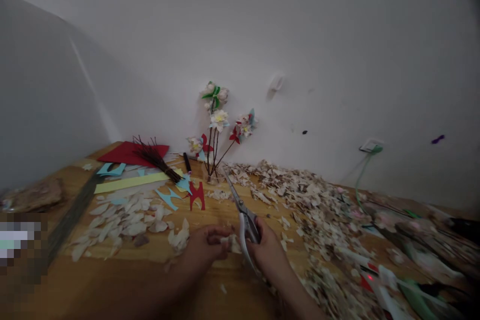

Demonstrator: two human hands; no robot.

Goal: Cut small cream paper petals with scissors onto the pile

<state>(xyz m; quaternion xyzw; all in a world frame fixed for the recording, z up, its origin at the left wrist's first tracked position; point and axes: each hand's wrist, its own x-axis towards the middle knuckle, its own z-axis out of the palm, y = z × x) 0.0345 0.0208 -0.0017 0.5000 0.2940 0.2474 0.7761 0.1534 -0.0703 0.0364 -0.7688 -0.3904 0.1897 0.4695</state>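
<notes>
My right hand (268, 247) grips the handles of silver metal scissors (242, 207), whose long blades look closed and point away, up and to the left. My left hand (210, 245) is curled beside them, thumb and fingers brought together on a small cream petal (235, 244). That petal sits between the two hands, close to the scissors' handle, and part of it is hidden. Just left of my left hand, loose pale petals (179, 236) lie on the wooden table (123, 280).
Handmade flowers (218, 119) on thin stems stand near the wall. At left lie a bundle of twigs (159, 160), red paper (123, 154), a yellow-green strip (131, 182) and red cutouts (197, 196). Dried petals (300, 187) cover the right, near a white device with a red light (380, 285).
</notes>
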